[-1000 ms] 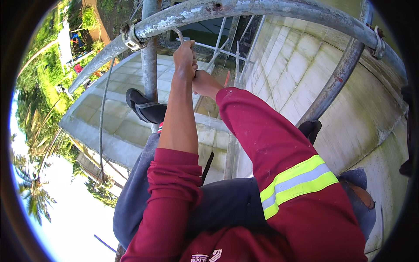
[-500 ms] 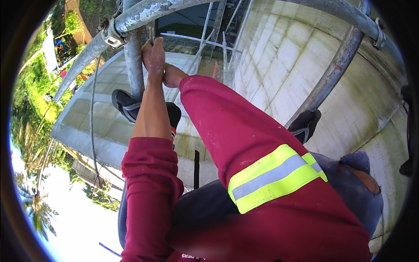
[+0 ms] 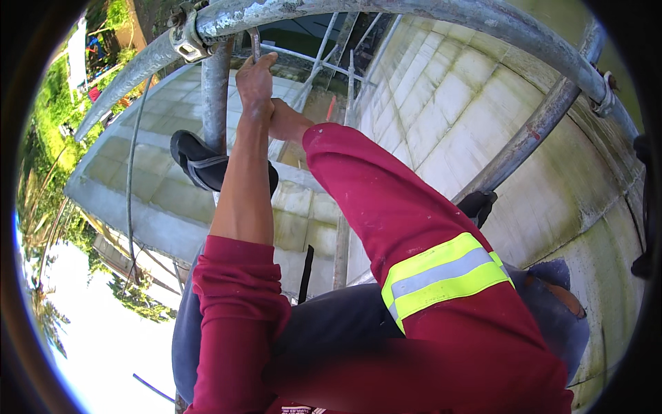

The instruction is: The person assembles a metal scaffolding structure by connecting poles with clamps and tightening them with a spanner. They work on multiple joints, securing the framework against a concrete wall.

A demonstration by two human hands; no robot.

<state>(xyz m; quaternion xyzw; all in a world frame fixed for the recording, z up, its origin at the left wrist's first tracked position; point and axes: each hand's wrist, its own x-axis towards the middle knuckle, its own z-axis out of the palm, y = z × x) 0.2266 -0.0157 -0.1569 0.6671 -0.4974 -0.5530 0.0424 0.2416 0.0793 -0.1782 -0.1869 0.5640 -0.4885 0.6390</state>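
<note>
My left hand (image 3: 255,83) is closed around a slim metal bar (image 3: 256,43), which sticks up out of my fist just below a thick grey scaffold tube (image 3: 345,10). Close by on the left stands an upright tube (image 3: 215,96). A metal clamp (image 3: 186,38) is fixed to the top tube near that upright. My right hand (image 3: 288,122) is right behind my left wrist; its fingers are hidden there, so its grip does not show. Both arms, in maroon sleeves, reach forward.
My dark shoe (image 3: 198,162) rests against the upright's left side; another shoe (image 3: 477,205) is by the slanting right tube (image 3: 524,127). Pale stained concrete panels (image 3: 496,90) lie below. A cable (image 3: 132,179) hangs at left, with greenery beyond. Another clamp (image 3: 603,96) is at right.
The view has shifted a little. Both hands and the metal bar have moved slightly right, away from the upright tube. My left hand still holds the bar.
</note>
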